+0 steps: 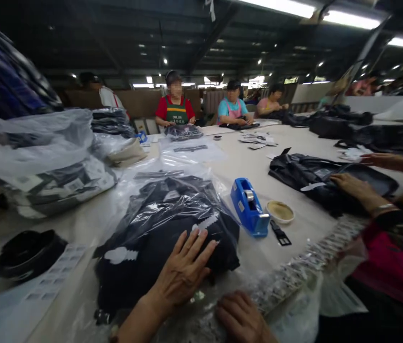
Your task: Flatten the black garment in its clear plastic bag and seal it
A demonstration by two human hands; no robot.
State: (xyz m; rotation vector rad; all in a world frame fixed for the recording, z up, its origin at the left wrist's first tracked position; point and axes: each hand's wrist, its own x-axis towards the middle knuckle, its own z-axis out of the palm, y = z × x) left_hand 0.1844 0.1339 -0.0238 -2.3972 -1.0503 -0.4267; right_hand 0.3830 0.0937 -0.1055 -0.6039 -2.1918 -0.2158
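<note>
A black fabric item (140,271) lies flat before me inside a clear plastic bag (169,200). Two white tags show against it: one tag (120,256) at the left, another tag (205,223) just past my fingertips. My left hand (189,269) rests on the item's right part, fingers stretched out and palm down. Near the table's front edge is my right hand (242,317), its fingers curled down by the bag's loose plastic; what they hold, if anything, is hidden. Right of the item stand a blue tape dispenser (249,207), a small round dish (280,211) and a black buckle strap (280,233).
On the right, a co-worker's hands (356,188) work on a black item (304,174). A large plastic sack (29,138) and a black roll (29,255) beside a label sheet (56,274) occupy the left. Several people sit across the table (230,159).
</note>
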